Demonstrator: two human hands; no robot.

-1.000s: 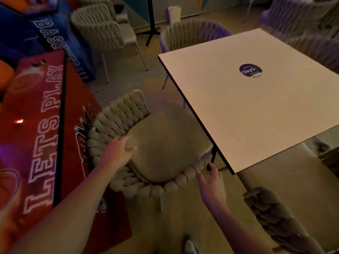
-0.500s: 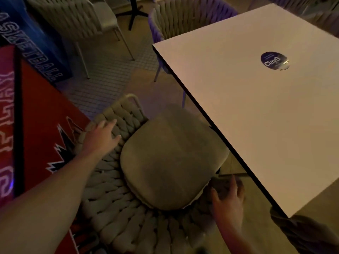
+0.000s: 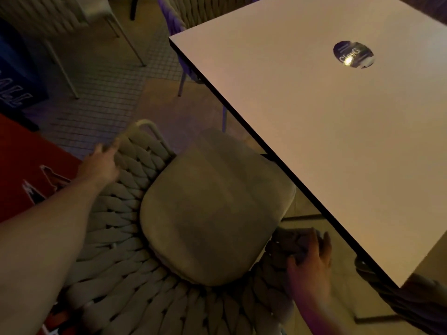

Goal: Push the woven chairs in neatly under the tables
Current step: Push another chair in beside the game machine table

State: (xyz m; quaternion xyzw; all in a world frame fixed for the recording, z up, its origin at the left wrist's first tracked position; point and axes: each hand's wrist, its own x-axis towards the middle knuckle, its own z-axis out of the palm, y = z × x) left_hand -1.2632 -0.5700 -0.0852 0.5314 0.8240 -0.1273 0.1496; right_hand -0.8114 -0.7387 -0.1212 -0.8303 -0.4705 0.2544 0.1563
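A woven chair (image 3: 116, 223) with a thick braided back and a beige seat cushion (image 3: 212, 209) stands right below me, its front tucked just under the edge of a pale square table (image 3: 314, 131). My left hand (image 3: 101, 163) grips the left end of the braided back near the metal frame loop. My right hand (image 3: 309, 259) holds the right end of the back, close to the table's dark edge.
A round dark sticker (image 3: 353, 54) sits on the tabletop. Another woven chair (image 3: 193, 8) is pushed in at the table's far side, one more (image 3: 48, 18) stands far left, and a fourth (image 3: 399, 301) shows at the lower right. A red printed panel (image 3: 31, 175) is close on the left.
The chair has slid toward the table, its cushion now reaching under the edge. Both hands shifted forward along the braided back to its two ends, and my view has moved closer.
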